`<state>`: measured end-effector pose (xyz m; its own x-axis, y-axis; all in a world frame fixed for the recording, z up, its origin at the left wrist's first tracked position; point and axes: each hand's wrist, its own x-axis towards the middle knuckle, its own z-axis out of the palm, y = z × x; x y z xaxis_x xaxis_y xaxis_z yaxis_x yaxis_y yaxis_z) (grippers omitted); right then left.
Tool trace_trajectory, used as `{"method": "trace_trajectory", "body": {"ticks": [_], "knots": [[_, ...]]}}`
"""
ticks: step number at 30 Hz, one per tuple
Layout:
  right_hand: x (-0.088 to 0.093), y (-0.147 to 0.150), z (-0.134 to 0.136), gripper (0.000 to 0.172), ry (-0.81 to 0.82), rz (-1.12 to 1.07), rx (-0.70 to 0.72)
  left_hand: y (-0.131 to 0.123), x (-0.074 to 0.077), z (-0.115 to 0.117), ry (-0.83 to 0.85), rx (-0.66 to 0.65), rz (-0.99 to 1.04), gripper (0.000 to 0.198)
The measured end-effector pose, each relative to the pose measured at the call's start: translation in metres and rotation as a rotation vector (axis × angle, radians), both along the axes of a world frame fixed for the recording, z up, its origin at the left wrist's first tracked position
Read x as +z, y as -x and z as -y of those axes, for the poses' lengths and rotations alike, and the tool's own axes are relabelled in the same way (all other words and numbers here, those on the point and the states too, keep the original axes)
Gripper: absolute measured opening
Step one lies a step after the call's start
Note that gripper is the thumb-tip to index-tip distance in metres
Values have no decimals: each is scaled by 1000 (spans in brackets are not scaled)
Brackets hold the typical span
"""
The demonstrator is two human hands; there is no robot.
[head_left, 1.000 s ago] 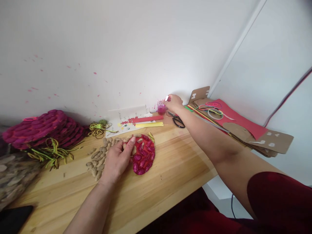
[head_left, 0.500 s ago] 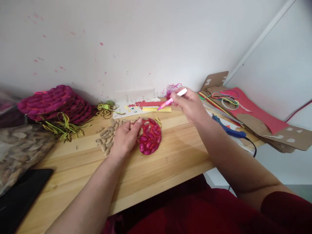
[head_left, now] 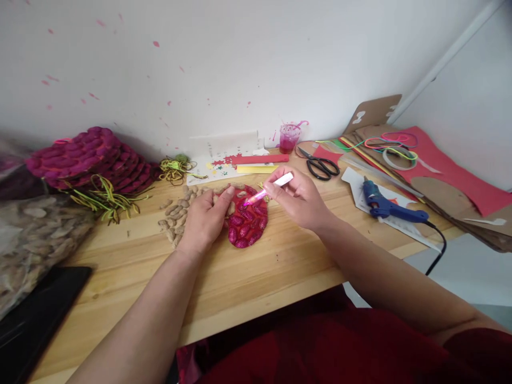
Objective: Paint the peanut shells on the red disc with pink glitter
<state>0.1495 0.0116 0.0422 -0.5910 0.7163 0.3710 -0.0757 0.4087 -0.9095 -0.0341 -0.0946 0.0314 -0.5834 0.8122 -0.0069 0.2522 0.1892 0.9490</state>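
A red rounded piece [head_left: 247, 228] with peanuts fixed on it lies on the wooden table; most of its peanuts are painted magenta, a few near the top still tan. My left hand [head_left: 208, 216] grips its left edge between thumb and fingers. In my right hand [head_left: 298, 198] is a white-handled paintbrush [head_left: 282, 180], its magenta tip touching a peanut on the upper part of the piece. Loose unpainted peanuts [head_left: 175, 214] lie beside and partly behind my left hand.
At the back stands a cup of magenta paint [head_left: 288, 140], with scissors [head_left: 319, 163] to its right. A blue glue gun [head_left: 394, 209] with its cord lies at right, near cardboard and red paper [head_left: 452, 170]. Painted pieces [head_left: 86, 160] are stacked at left, above a bag of peanuts [head_left: 38, 240].
My right hand has come from near the paint cup down and left, bringing the brush tip onto the piece. My left hand keeps its hold. The view has shifted slightly.
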Motion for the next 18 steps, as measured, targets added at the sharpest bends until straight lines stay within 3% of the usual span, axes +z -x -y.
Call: {"method": "trace_trajectory", "body": {"ticks": [11,18], "knots": [[-1,0,0,16,-42,11,-7,1,0,1,19,-2,-56,50],[5,-1,6,10,-242,2,-30,2,0,0,32,-18,-56,51]]}}
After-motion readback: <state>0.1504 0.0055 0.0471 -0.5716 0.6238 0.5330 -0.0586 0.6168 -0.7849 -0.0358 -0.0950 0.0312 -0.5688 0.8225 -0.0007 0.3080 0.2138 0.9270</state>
